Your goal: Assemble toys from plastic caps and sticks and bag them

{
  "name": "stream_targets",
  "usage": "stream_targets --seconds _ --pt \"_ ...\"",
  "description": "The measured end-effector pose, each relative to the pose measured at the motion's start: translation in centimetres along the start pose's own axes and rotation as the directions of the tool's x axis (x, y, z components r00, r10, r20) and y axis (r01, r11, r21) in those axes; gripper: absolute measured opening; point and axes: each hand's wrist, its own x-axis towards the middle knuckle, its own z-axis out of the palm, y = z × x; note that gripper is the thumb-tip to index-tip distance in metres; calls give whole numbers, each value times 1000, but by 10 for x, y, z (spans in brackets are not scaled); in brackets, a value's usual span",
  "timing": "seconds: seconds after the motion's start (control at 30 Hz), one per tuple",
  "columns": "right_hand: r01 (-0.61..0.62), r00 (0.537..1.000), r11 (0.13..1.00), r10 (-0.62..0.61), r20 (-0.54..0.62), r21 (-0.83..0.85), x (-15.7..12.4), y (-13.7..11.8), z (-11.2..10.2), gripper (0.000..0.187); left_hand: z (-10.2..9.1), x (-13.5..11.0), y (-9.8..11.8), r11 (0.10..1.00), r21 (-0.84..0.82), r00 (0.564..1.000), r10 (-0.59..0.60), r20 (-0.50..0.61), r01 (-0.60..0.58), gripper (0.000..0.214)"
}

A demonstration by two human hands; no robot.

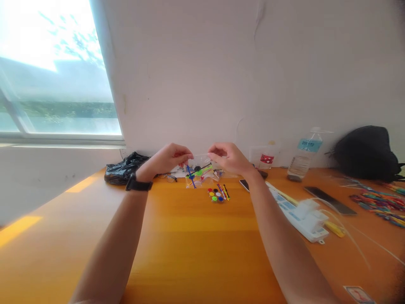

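My left hand (169,158) and my right hand (226,157) are both raised over the far part of an orange table (196,245). Each pinches a top corner of a small clear plastic bag (200,173) that hangs between them. Inside the bag are coloured sticks, among them a blue one and a green one. Below the bag, several small coloured round pieces and short sticks (217,194) lie on the table. A black watch is on my left wrist.
A crumpled black plastic bag (125,168) and eyeglasses (169,177) lie at the left by the wall. To the right are a white power strip (300,213), a phone (329,199), a water bottle (304,158), a black backpack (365,153) and a pile of coloured sticks (378,202).
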Motion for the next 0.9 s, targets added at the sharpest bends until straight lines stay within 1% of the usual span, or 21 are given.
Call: stream_targets --seconds 0.13,0.3,0.37,0.5,0.57,0.6,0.63,0.7,0.77,0.8,0.83,0.9 --pt "-19 998 1000 20 54 -19 1 2 1 25 -1 -1 2 1000 -10 1000 -17 1 17 33" --pt "-49 995 999 48 84 18 1 13 -4 27 -3 -3 1 992 -85 996 -91 13 91 30" --pt "-73 993 996 68 97 44 1 18 -4 27 -4 -4 -1 990 -89 994 -110 10 110 29" --pt "-122 988 982 107 109 143 1 26 -1 28 -6 -5 -2 992 -70 994 -107 -18 105 27" --pt "-147 985 973 127 117 176 2 29 1 28 -7 -6 -3 992 -50 993 -113 15 114 28" --pt "-161 981 969 137 138 186 2 30 2 28 -8 -7 -3 992 -37 991 -121 55 123 28" --pt "-178 974 964 144 176 198 1 30 4 28 -9 -8 -3 991 -20 985 -132 108 135 28" --pt "-224 946 944 152 286 241 1 32 9 27 -12 -12 -2 986 20 958 -165 234 165 29" --pt "-288 909 909 161 384 300 1 34 18 25 -16 -15 -2 978 62 928 -210 307 201 33" --pt "-323 894 887 172 415 329 2 37 23 24 -17 -16 -3 973 76 923 -232 306 219 36" --pt "-357 884 864 188 428 356 2 40 28 23 -18 -16 -3 968 83 927 -250 280 236 40" --pt "-420 876 808 241 418 413 5 51 39 21 -20 -17 -5 963 80 945 -268 186 258 48"
